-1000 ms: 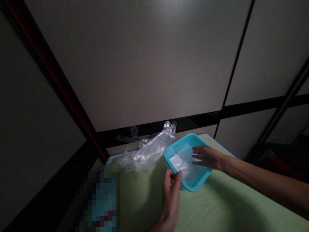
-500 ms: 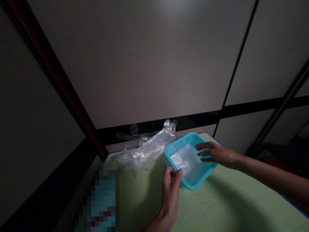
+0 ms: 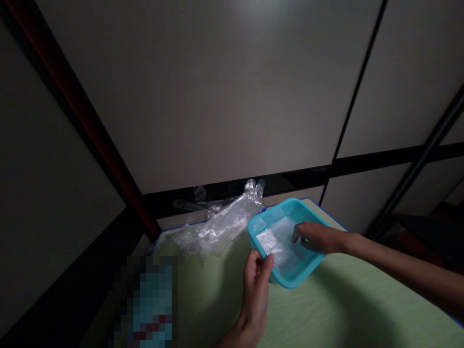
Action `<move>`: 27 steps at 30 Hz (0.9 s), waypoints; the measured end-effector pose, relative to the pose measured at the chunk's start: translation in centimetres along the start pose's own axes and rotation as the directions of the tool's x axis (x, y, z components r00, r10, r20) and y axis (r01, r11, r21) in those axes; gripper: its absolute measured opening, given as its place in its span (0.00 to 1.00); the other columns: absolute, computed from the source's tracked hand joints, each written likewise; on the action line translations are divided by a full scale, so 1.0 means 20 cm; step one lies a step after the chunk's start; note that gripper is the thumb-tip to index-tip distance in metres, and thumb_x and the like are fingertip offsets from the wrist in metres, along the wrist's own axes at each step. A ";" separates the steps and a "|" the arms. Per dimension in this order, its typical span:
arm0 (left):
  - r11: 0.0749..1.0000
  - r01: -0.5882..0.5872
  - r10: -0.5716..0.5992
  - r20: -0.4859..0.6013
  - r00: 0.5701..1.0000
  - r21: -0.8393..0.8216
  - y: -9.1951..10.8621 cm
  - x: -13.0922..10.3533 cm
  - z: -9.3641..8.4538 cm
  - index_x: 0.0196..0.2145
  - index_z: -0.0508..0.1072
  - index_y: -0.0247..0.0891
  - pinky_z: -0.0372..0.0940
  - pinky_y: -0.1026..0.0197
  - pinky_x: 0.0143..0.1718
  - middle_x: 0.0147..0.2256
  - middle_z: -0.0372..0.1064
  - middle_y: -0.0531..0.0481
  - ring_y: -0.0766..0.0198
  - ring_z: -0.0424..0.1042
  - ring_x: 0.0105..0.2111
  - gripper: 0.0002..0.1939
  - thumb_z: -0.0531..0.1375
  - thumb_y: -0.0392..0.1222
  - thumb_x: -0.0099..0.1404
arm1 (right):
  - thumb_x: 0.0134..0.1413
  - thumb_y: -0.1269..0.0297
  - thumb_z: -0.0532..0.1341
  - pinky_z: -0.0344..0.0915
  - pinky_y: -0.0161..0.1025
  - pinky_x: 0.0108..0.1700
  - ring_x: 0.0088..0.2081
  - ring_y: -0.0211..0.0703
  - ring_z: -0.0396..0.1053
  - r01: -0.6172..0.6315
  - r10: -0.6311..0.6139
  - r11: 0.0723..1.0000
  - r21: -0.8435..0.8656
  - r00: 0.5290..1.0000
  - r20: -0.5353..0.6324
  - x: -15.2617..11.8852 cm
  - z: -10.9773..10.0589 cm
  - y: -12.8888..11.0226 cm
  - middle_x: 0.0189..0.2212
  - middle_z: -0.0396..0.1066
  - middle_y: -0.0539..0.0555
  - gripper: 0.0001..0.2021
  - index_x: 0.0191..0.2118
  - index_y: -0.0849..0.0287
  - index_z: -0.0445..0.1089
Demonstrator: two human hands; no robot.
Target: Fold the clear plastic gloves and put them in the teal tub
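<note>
A turquoise plastic basin stands on the green tabletop, with folded clear plastic lying on its bottom. My left hand grips the basin's near left rim between thumb and fingers. Inside the basin is my right hand, reaching in from the right with its fingers curled down at the clear plastic; whether they pinch any of it is too small to tell. Crumpled clear plastic gloves lie in a heap to the left of the basin, some fingers overhanging the table's far edge.
The green table has a blue edge and meets a pale panelled cabinet with a black band. A blurred turquoise item lies at the lower left. Dark objects stand at the far right.
My right hand has lowered into the basin, and its fingers, spread before, are now curled together. My left hand has kept its hold on the rim.
</note>
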State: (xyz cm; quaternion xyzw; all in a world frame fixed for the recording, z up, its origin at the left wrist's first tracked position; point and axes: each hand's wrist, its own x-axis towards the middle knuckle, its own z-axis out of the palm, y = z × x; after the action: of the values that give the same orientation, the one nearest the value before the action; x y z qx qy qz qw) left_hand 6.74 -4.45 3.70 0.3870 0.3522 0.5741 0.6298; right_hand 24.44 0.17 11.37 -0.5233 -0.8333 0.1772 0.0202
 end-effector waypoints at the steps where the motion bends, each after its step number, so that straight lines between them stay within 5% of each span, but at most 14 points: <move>1: 1.000 0.004 -0.004 0.004 1.000 -0.011 0.00 0.00 0.00 0.29 0.66 0.37 0.53 0.67 0.29 0.23 0.57 0.55 0.68 0.58 0.25 0.13 0.61 0.48 0.52 | 0.38 0.83 0.53 0.61 0.39 0.41 0.41 0.50 0.66 0.002 -0.002 1.000 -0.008 1.000 0.006 0.00 0.00 0.00 0.36 0.71 0.61 0.17 0.34 0.63 0.72; 16: 0.985 0.097 -0.096 0.009 0.995 -0.144 0.03 -0.02 0.03 0.29 0.67 0.36 0.53 0.68 0.27 0.23 0.59 0.55 0.70 0.59 0.24 0.11 0.63 0.44 0.51 | 0.45 0.79 0.52 0.62 0.39 0.44 0.42 0.47 0.67 0.077 -0.075 0.992 -0.102 0.997 0.019 -0.03 0.00 0.06 0.38 0.70 0.61 0.16 0.40 0.64 0.70; 23: 0.968 0.143 -0.153 -0.036 0.988 -0.205 0.02 0.07 0.08 0.25 0.65 0.36 0.54 0.68 0.26 0.23 0.62 0.55 0.69 0.60 0.24 0.14 0.65 0.44 0.45 | 0.49 0.72 0.50 0.66 0.38 0.37 0.36 0.44 0.69 0.084 -0.085 0.996 -0.015 0.962 -0.259 -0.10 -0.10 0.18 0.35 0.71 0.57 0.14 0.38 0.62 0.69; 27: 0.969 0.142 -0.156 -0.054 0.986 -0.204 0.00 0.18 0.14 0.22 0.63 0.36 0.53 0.68 0.25 0.21 0.61 0.56 0.70 0.60 0.23 0.14 0.65 0.44 0.42 | 0.50 0.64 0.51 0.66 0.42 0.41 0.42 0.49 0.67 -0.003 0.037 0.997 0.073 0.879 -0.475 -0.14 -0.11 0.35 0.43 0.68 0.59 0.15 0.43 0.61 0.66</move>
State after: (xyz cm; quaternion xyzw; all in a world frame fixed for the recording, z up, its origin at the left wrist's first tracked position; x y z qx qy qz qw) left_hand 9.52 -1.06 4.92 0.2741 0.3426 0.5708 0.6941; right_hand 32.17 1.00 11.59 -0.5584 -0.7906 0.0725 0.2405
